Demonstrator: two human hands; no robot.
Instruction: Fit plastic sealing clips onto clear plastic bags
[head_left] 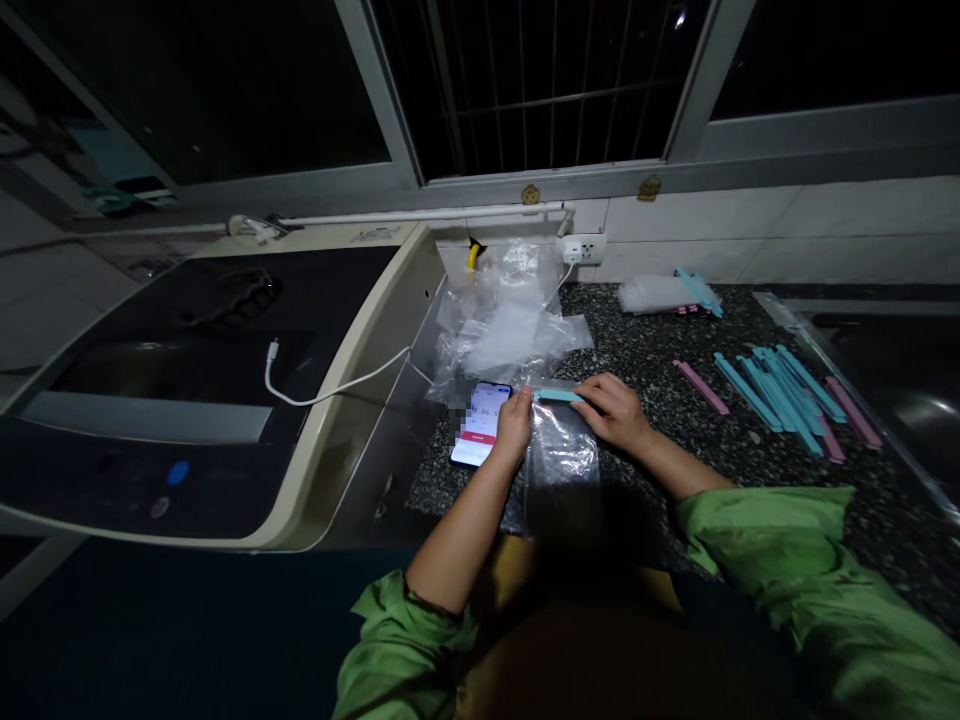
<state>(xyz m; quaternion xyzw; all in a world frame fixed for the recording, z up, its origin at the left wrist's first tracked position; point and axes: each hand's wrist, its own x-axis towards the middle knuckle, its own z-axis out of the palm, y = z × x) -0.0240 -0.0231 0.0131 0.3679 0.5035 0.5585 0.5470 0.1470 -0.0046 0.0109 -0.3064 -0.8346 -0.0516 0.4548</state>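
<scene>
A clear plastic bag [562, 465] lies on the dark counter in front of me, hanging towards its front edge. Across its top runs a light-blue bag sealing clip [556, 396]. My left hand [514, 425] is closed at the clip's left end and the bag's edge, thumb on top. The fingers of my right hand [615, 412] pinch the clip's right end. Just left of my left hand lies a phone [480, 445] with a lit timer screen. How far the clip is closed over the bag is too small to tell.
Loose blue clips [772, 385] and pink clips [701, 387] lie to the right, before a sink [922, 400]. Crumpled clear bags [510, 320] are piled behind the phone. A bundle of bags [656, 294] rests near the wall. A washing machine [360, 350] stands left, a white cable [337, 388] across it.
</scene>
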